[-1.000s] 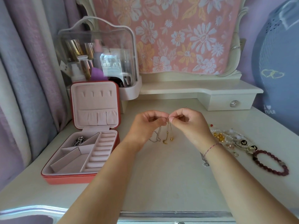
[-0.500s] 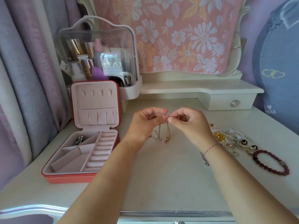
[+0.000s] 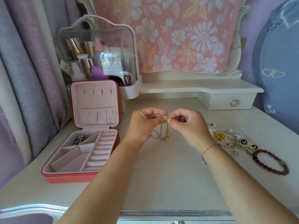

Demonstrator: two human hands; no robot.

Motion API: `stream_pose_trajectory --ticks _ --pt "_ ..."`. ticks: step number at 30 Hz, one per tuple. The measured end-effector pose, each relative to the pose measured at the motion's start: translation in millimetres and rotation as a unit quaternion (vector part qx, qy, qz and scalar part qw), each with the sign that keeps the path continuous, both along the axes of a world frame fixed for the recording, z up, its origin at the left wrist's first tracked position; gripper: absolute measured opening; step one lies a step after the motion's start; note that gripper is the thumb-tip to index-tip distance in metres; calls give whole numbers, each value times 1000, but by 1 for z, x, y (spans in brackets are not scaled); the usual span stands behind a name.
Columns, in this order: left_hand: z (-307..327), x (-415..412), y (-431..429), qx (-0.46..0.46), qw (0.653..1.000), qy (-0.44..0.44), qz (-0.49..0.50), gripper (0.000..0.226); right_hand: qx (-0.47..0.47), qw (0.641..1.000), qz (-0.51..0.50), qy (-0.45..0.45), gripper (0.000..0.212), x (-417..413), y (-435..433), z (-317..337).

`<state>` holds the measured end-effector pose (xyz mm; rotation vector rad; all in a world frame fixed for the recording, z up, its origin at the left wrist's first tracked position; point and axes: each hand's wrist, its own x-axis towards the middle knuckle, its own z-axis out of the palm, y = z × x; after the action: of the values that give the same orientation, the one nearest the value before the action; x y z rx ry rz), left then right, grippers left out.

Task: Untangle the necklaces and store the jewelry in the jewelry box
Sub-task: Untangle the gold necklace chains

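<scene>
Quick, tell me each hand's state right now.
Left hand: closed, pinching the thin tangled gold and silver necklace chains.
Right hand: closed, pinching the same chains at their top.

Tangled necklaces (image 3: pixel 167 131) too fine for detail; silver piece (image 3: pixel 78 139) in jewelry box (image 3: pixel 68 177) indistinct.

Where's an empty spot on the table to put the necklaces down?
The widest bare patch of table lies between the forearms, nearer than the necklaces. Another lies behind the left hand and right hand, up to the drawer shelf. It is crowded at the right, with the jewelry pile and red bead bracelet; the jewelry box fills the left.
</scene>
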<state>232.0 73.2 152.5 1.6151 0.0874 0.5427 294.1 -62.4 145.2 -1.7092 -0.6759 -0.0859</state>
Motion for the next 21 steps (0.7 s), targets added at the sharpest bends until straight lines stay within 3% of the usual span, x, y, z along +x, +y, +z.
stream_pose_trajectory --ticks 7,9,15,21 --pt "2 2 6 -24 998 -19 50 19 100 989 20 102 17 8 -5 5" --pt "0 2 6 -15 998 -14 51 20 127 980 32 149 9 10 -5 8" --pt "-3 3 3 23 1000 7 17 22 212 940 121 239 6 10 -5 7" --pt "-4 3 2 48 997 46 -49 18 245 929 125 249 24 12 -3 6"
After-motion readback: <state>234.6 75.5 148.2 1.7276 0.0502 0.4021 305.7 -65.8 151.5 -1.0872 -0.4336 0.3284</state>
